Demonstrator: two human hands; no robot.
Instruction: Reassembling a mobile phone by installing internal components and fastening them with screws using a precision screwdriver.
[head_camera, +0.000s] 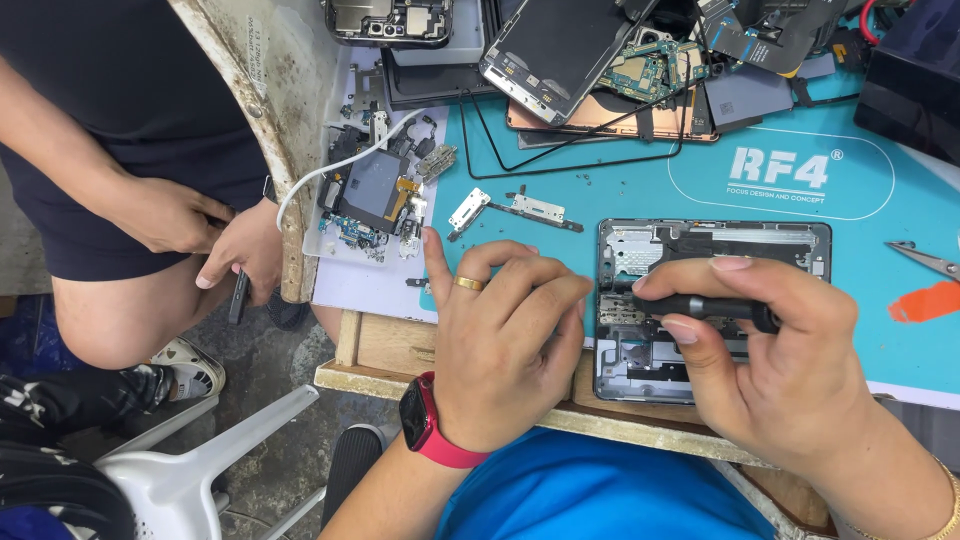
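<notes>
A black screwdriver is gripped in the right hand over the opened phone frame on the worktop, steadied by the curled left hand; a slipped tip could likely gouge the board.

The right hand covers the middle of the black screwdriver, and its tip is lost behind the left hand. The opened phone frame is half hidden under both. The tweezers run off the right edge.
</notes>
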